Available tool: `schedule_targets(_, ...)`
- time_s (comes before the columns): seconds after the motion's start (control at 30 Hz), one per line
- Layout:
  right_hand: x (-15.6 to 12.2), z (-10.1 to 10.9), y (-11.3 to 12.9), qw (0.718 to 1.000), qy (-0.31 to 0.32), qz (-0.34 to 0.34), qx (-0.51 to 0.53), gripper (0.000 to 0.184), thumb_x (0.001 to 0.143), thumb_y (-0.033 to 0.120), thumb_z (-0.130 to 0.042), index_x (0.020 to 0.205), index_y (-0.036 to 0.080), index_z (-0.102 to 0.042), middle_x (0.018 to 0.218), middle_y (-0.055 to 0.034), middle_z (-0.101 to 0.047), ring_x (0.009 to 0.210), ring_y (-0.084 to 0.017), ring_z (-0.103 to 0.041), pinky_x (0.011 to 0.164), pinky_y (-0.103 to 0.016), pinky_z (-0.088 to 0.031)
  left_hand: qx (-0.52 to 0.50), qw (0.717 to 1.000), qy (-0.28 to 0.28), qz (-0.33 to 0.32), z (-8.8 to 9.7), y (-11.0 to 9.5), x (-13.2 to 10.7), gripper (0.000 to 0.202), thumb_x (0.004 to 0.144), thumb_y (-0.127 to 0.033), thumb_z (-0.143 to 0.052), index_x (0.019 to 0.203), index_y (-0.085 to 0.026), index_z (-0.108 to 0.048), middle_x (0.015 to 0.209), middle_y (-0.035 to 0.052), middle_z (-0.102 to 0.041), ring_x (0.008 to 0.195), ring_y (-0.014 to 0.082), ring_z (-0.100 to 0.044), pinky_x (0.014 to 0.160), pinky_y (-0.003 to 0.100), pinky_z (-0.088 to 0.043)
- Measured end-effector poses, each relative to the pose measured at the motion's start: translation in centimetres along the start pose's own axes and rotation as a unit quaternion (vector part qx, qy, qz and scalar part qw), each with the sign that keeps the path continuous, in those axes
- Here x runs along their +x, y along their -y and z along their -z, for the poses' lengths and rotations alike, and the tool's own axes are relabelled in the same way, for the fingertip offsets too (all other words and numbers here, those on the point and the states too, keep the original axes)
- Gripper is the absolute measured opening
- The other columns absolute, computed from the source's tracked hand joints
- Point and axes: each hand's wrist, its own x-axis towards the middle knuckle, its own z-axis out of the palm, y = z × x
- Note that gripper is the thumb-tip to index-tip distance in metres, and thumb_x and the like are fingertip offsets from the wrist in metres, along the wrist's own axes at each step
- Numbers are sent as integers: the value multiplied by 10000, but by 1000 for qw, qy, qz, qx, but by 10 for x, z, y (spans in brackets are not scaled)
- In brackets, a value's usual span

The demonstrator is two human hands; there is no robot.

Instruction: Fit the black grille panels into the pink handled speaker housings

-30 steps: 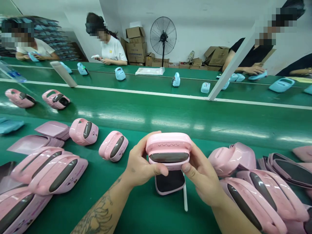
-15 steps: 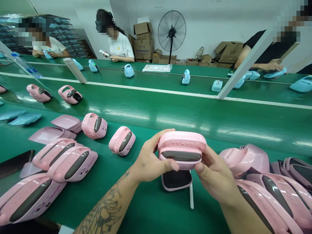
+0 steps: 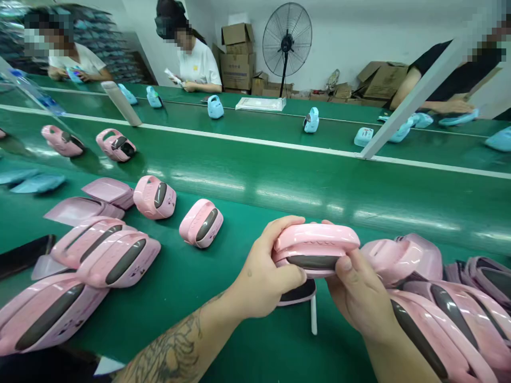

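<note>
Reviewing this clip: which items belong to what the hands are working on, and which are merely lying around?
In hand: left hand and right hand both grip one pink casing; just under it, a dark-faced pink panel and a white stick.
Lying about: pink units at left, pink pile at right, blue units on the far belt, fan, cardboard boxes.

Left forearm [image 3: 175,346] bare, dark tattoo toward wrist; right forearm [image 3: 393,359] bare.
</note>
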Motion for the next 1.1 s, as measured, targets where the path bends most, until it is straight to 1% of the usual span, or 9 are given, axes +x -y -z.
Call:
schedule_targets(0.13, -8, -1, -4, 998, -54, -4, 38, 581, 1044, 573, -585, 1576, 353, -504, 1677, -81, -496, 1531, -365, -477, 1238, -592, -438, 53, 997, 4, -57, -3, 3, -2, 724, 641, -157, -683, 1357, -263, -668, 1616, 85, -485, 1490, 419, -457, 1244, 582, -361)
schedule_targets(0.23, -12, -1, 0, 995, -61, 3, 82, 564, 1025, 558, -630, 1544, 352, -547, 1661, -90, -516, 1508, -369, -507, 1188, -576, -500, 87, 990, 40, -105, 0, 6, -2, 737, 702, -155, -733, 1421, -294, -653, 1677, 75, -430, 1585, 418, -339, 1285, 581, -322)
schedule_targets(0.4, -14, 5, 9, 995, -45, -8, 85, 557, 1006, 542, -677, 1522, 378, -547, 1632, -80, -552, 1497, -353, -532, 1194, -583, -491, 56, 991, 86, -85, 3, 14, -2, 849, 859, -321, -829, 1610, -295, -433, 1630, 123, -497, 1451, 363, -547, 1195, 504, -485)
schedule_targets(0.5, -13, 1, 14, 996, -3, -10, 93, 541, 984, 504, -721, 1483, 353, -576, 1502, -102, -670, 1431, -357, -603, 1176, -589, -506, 91, 992, 43, -76, -2, 16, -6, 843, 876, -429, -824, 1599, -225, -440, 1594, 155, -532, 1427, 365, -566, 1202, 506, -482)
schedule_targets(0.63, -13, -15, 19, 990, 25, -8, 141, 376, 1000, 514, -684, 1312, 304, -689, 1312, -121, -773, 1284, -356, -711, 1104, -568, -565, 203, 970, -37, -128, -14, 15, -13, 787, 865, -423, -797, 1560, -200, -502, 1584, 145, -536, 1453, 355, -543, 1247, 500, -441)
schedule_targets(0.8, -16, -27, 12, 991, 4, -16, 131, 444, 980, 578, -677, 1323, 297, -665, 1340, -134, -760, 1265, -363, -722, 1075, -566, -583, 282, 944, -119, -121, -24, 13, -20, 801, 791, -358, -821, 1521, -213, -525, 1580, 133, -532, 1446, 334, -567, 1198, 450, -514)
schedule_targets(0.9, -19, -20, 4, 997, -19, -34, 70, 618, 939, 612, -716, 1454, 305, -566, 1450, -150, -697, 1302, -371, -700, 1058, -571, -592, 295, 945, -103, -96, -21, 10, -25, 742, 808, -294, -760, 1512, -218, -537, 1598, 132, -507, 1465, 323, -558, 1214, 453, -508)
schedule_targets(1.0, -25, -11, 3, 994, -85, 0, -71, 743, 887, 564, -810, 1518, 323, -501, 1552, -149, -603, 1381, -368, -637, 1055, -548, -596, 305, 949, -64, -39, -15, 6, -31, 767, 819, -282, -732, 1549, -221, -506, 1703, 138, -376, 1575, 353, -430, 1240, 480, -485)
schedule_targets(1.1, -35, -8, 15, 930, -133, 144, -310, 683, 913, 406, -816, 1518, 297, -520, 1476, -147, -608, 1377, -353, -606, 1095, -549, -562, 317, 948, -37, -9, -13, 3, -38, 812, 827, -282, -733, 1592, -255, -461, 1779, 114, -231, 1638, 371, -315, 1252, 510, -472)
